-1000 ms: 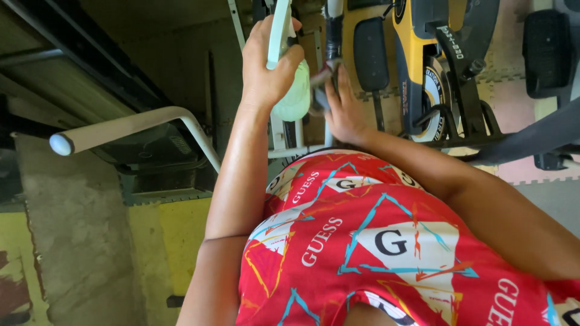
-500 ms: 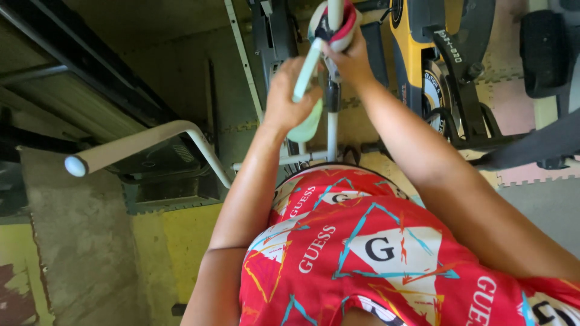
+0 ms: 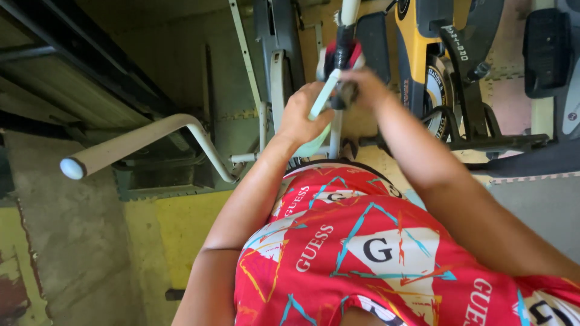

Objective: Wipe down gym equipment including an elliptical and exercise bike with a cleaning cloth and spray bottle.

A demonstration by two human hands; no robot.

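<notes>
My left hand [image 3: 300, 118] is closed around a pale green tool [image 3: 322, 96]; its thin stem slants up to the right and its rounded end shows below my fist. My right hand [image 3: 364, 85] grips a dark fitting [image 3: 345, 95] on a pale upright post [image 3: 336, 130] of an exercise machine, just under a red part [image 3: 341, 53]. The stem's tip meets that fitting. Both forearms reach out over my red patterned shirt [image 3: 368, 253].
A white curved handlebar [image 3: 130, 143] with a capped end juts out at the left. A yellow and black exercise machine [image 3: 423, 57] and black pedals [image 3: 545, 51] stand to the right. Below are concrete and a yellow-painted floor patch [image 3: 181, 226].
Both hands rose from near my chest to the red-topped fitting. The pale green tool went from upright to slanting toward the post, and my right hand closed on the fitting.
</notes>
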